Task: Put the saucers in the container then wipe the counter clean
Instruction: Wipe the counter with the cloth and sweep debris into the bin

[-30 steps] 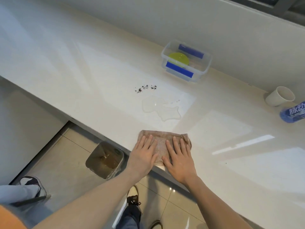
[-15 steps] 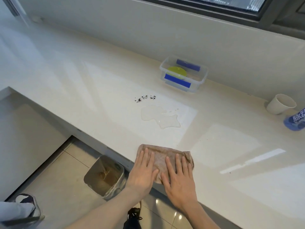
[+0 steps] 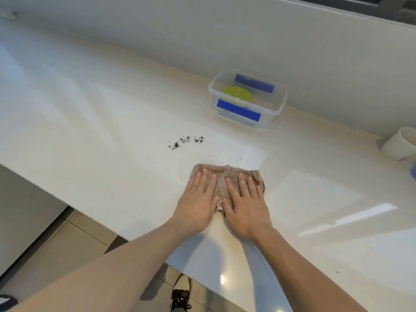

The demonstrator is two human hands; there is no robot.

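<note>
Both my hands lie flat and spread on the cloth (image 3: 225,176), left hand (image 3: 198,199) on its left half and right hand (image 3: 244,203) on its right half, fingers open and pressing down rather than gripping anything. The cloth sits on the desk (image 3: 90,131) with its far edge just over the near part of the water puddle (image 3: 193,161); beyond that lie the dark crumbs (image 3: 185,141), a little apart from the wet patch. The cloth looks soft, thin and limp, so I judge it will bunch up under my palms if I push from the back alone; pressing with spread fingers near its front edge should keep it flat. Once it soaks up water it will likely turn heavier and drag on the glossy surface, which itself looks slick. The crumbs seem light and loose, liable to scatter or smear if the wet cloth hits them fast. The saucer (image 3: 236,95), green, already lies inside the clear container (image 3: 279,109) near the wall, well away from my hands. A white cup (image 3: 398,143) stands off to the right.
</note>
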